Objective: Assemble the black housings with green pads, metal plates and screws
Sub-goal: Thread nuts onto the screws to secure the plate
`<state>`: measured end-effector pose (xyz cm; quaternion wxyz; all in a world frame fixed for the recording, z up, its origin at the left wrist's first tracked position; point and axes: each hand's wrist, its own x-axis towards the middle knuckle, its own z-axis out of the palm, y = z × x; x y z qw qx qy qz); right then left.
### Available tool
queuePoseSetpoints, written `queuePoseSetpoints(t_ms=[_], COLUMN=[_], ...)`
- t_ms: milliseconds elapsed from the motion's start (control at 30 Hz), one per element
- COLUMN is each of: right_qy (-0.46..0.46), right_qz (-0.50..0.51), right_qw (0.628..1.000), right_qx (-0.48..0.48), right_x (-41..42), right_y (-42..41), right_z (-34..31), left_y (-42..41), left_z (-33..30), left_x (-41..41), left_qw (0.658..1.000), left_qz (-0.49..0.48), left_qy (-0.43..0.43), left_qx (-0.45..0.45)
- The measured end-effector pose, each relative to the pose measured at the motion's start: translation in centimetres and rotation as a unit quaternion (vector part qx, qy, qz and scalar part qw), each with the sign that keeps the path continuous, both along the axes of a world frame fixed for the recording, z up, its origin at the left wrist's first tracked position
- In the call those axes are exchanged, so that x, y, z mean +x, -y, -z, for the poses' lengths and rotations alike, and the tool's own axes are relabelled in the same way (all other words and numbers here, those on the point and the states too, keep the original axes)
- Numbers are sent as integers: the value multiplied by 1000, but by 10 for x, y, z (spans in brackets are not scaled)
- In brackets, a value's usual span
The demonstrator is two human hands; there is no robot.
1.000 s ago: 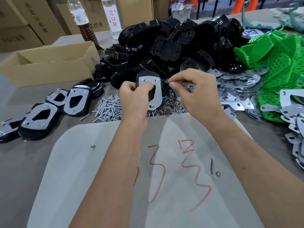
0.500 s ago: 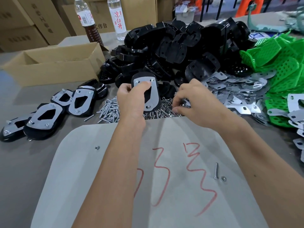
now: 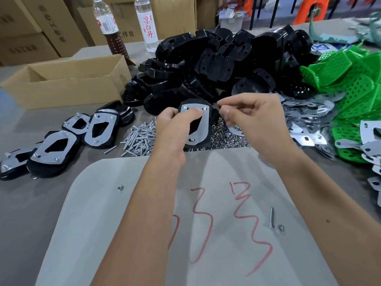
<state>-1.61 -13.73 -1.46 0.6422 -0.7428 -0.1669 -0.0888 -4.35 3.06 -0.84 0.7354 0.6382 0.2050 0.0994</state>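
Black housing [image 3: 208, 129] with metal plate [image 3: 201, 122] gripped upright in left hand [image 3: 175, 131]; right hand [image 3: 255, 120] pinches small part, too small to identify.

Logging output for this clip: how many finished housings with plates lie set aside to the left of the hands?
4 in a loose row left of the screws: one at the table's left edge, cropped, one beside it, one nearest the screws, one behind. More may be hidden.

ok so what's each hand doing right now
Left hand: holds the black housing with a silver metal plate on it.
Right hand: pinches a small metal part, too blurred to identify.
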Motion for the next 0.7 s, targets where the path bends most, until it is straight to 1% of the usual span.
queuePoseSetpoints(t_ms=[100, 267, 467, 600, 700], right_qy=[-12, 33, 50, 64, 91], right_qz=[-11, -12, -20, -30, -37], right_qw=[1000, 999, 998, 997, 995], right_qx=[26, 27, 33, 19, 11], right_x=[1, -1, 0, -1, -2], right_y=[0, -3, -3, -3, -5], right_z=[-1, 1, 1, 2, 2], left_y=[0, 1, 1, 0, -1], left_z=[-2, -6, -8, -8, -7], left_x=[-2, -5, -7, -8, -8], left_qw=[999, 997, 997, 996, 995], left_qz=[29, 56, 70, 79, 94], left_qy=[-14, -29, -21, -12, -3], left_qx=[14, 33, 40, 45, 46])
